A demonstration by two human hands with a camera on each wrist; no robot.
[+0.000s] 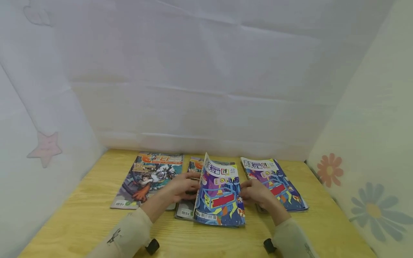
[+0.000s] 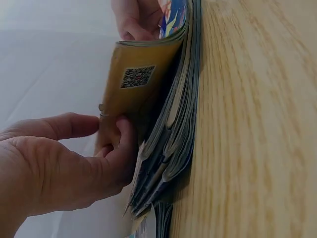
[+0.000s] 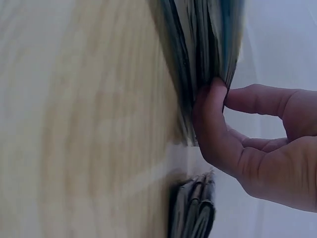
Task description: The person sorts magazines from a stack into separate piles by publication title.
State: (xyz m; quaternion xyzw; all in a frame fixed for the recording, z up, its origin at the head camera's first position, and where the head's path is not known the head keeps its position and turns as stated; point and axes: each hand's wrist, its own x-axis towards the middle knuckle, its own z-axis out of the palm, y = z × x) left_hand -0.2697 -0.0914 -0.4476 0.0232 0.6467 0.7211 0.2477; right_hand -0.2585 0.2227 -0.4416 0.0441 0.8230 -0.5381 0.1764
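In the middle of the head view, a purple-blue magazine (image 1: 222, 195) lies tilted over a pile, its left side raised. My left hand (image 1: 182, 188) holds that raised left edge; the left wrist view shows the thumb (image 2: 124, 134) against its yellow back cover (image 2: 111, 99) with a QR code. At the opposite edge, my right hand (image 1: 258, 193) pinches the magazine, thumb (image 3: 213, 114) and forefinger (image 3: 255, 99) on either side of the pages. Partly hidden beneath is a comic magazine (image 1: 185, 211) with an orange title.
To the left lies another comic magazine (image 1: 142, 186) with a grey-green cover. On the right rests a pile topped by a matching purple magazine (image 1: 274, 182). All lie on a yellow wood-grain table (image 1: 200, 243), with a white sheet (image 1: 206, 89) hanging behind.
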